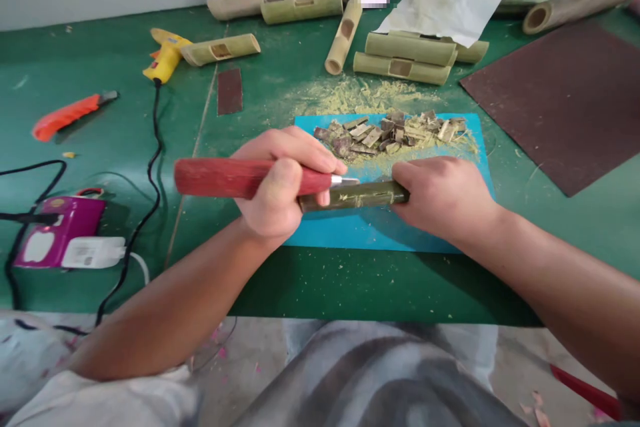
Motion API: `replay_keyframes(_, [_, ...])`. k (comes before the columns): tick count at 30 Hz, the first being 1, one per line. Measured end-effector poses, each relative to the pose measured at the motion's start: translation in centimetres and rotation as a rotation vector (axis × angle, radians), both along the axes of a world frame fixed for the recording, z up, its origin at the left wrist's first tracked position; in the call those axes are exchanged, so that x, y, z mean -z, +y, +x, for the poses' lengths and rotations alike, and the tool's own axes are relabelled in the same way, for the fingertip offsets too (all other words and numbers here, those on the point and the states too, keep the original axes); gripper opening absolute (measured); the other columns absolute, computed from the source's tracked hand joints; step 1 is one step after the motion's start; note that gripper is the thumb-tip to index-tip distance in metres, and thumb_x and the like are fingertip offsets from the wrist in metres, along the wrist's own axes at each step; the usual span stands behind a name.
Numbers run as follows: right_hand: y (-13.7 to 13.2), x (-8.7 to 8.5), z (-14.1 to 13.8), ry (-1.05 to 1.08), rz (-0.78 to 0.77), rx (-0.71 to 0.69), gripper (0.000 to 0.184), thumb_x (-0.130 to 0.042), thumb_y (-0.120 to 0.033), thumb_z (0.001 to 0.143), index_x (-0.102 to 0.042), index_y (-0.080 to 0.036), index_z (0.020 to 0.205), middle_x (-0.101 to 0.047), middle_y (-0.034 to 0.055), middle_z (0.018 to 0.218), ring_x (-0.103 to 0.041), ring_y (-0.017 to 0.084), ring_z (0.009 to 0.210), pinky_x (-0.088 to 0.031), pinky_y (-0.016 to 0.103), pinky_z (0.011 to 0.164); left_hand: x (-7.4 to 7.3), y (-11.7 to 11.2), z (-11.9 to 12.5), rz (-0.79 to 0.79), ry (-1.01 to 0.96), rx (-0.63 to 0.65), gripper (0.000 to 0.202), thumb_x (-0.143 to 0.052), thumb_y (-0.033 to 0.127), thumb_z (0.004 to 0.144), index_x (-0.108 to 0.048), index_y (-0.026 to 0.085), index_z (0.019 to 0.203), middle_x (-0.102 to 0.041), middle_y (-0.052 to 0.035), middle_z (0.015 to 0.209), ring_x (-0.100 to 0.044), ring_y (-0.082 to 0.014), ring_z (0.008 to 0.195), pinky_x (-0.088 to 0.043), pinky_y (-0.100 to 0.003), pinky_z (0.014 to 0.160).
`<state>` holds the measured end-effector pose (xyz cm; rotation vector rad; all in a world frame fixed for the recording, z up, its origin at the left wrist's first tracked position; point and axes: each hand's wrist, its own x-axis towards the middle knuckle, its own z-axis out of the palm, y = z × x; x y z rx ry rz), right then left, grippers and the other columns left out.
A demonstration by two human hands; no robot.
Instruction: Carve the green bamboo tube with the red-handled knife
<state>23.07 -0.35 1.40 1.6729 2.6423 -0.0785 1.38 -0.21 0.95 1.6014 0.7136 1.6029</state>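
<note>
My left hand (280,180) is closed around the red handle of a carving knife (215,177). Its short metal blade points right, just over a dark green bamboo tube (360,197); whether the edge touches the bamboo I cannot tell. Fingers of the same hand also meet the tube's left end. My right hand (445,193) grips the right end of the tube, which lies level above a blue mat (380,233). Pale scratched or cut marks show along the tube's upper side. Behind it, bamboo chips (390,133) and sawdust are heaped on the mat.
Several notched bamboo tubes (410,50) lie at the back of the green table (270,93). To the left are a yellow glue gun (167,57), an orange utility knife (70,117) and a purple power strip (60,227) with cords. A brown sheet (565,100) lies right.
</note>
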Motion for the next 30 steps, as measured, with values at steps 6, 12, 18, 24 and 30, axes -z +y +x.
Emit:
replay_keyframes(6, [0.0,0.7,1.3,0.254,0.072,-0.122,0.023,-0.064,-0.045,0.087,-0.063,-0.023,0.081,-0.064,0.0028,0.072,-0.05,0.017,0.062,-0.024,0.032,0.058,1.1,-0.8,-1.0,0.001,0.246,0.037,0.042,-0.066,0.06,0.1,-0.08,0.023,0.087,-0.081,-0.0043,0.084,-0.067,-0.011,0.05,-0.056,-0.026,0.049])
replay_keyframes(12, [0.6,1.5,2.2,0.508,-0.041,-0.278,0.026,-0.071,-0.046,0.092,-0.066,-0.021,0.087,-0.068,0.0057,0.086,-0.058,0.021,0.08,-0.042,0.033,0.071,0.9,-0.4,-0.9,-0.027,0.346,0.103,0.037,-0.07,0.057,0.098,-0.079,0.024,0.085,-0.082,-0.0043,0.086,-0.073,-0.0138,0.063,-0.059,-0.027,0.059])
replay_keyframes(18, [1.3,3.0,2.5,0.56,-0.005,-0.341,0.027,-0.072,-0.045,0.092,-0.069,-0.019,0.084,-0.067,0.0077,0.088,-0.057,0.023,0.085,-0.046,0.037,0.077,0.6,0.5,-0.1,0.093,0.487,0.189,0.01,-0.08,0.025,0.091,-0.075,0.023,0.082,-0.082,-0.0026,0.083,-0.078,-0.0154,0.078,-0.063,-0.029,0.077])
replay_keyframes(24, [1.0,3.0,2.1,0.548,0.013,-0.369,0.022,-0.066,-0.041,0.096,-0.07,-0.019,0.095,-0.07,0.0089,0.092,-0.059,0.024,0.086,-0.046,0.038,0.08,1.1,0.6,0.3,0.111,0.503,0.215,0.011,-0.078,0.021,0.088,-0.072,0.023,0.079,-0.081,-0.0016,0.08,-0.077,-0.0156,0.074,-0.062,-0.029,0.073])
replay_keyframes(30, [1.1,2.9,1.9,0.527,0.021,-0.412,0.016,-0.064,-0.035,0.094,-0.065,-0.02,0.088,-0.063,0.0068,0.085,-0.053,0.022,0.082,-0.04,0.036,0.074,0.9,0.2,0.7,0.046,0.499,0.179,0.019,-0.069,0.017,0.087,-0.064,0.022,0.07,-0.075,-0.0008,0.073,-0.071,-0.0146,0.066,-0.055,-0.03,0.065])
